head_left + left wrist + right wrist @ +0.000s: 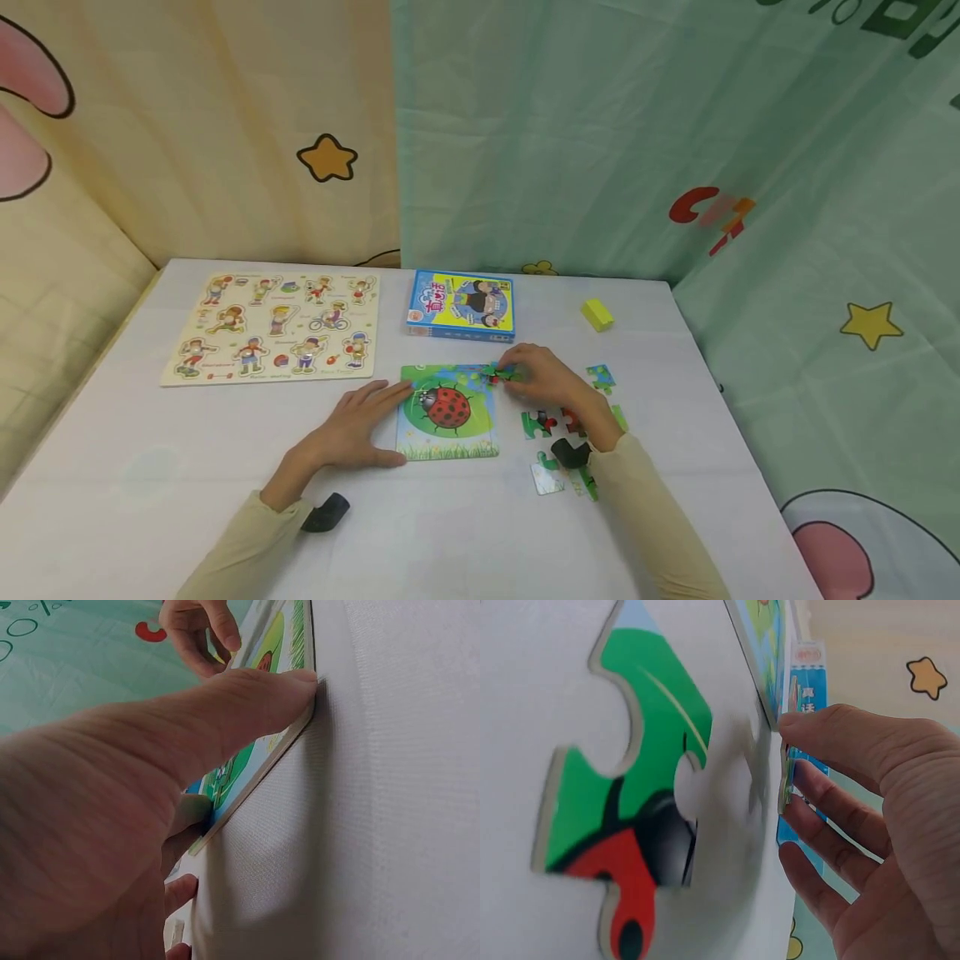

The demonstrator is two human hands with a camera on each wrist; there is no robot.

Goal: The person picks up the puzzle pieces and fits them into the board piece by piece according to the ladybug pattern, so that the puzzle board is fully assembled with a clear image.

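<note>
A square ladybug jigsaw board [442, 446] lies flat on the white table. My left hand [354, 429] rests along its left side with fingers spread; in the left wrist view, the thumb [255, 705] touches the board's edge near a corner. At the board's top right, my right hand [546, 377] pinches a puzzle piece [786, 776] between thumb and fingers, held on edge in the right wrist view. Loose pieces lie right of the board, partly under the right forearm. One green piece [652, 697] with red and black parts shows large beside the right hand.
Behind the board stands a blue and yellow box [461, 304]. A peg puzzle board [273, 329] with sports figures lies at the back left. At the back right is a yellow block [597, 315]. Printed curtains hang behind the table.
</note>
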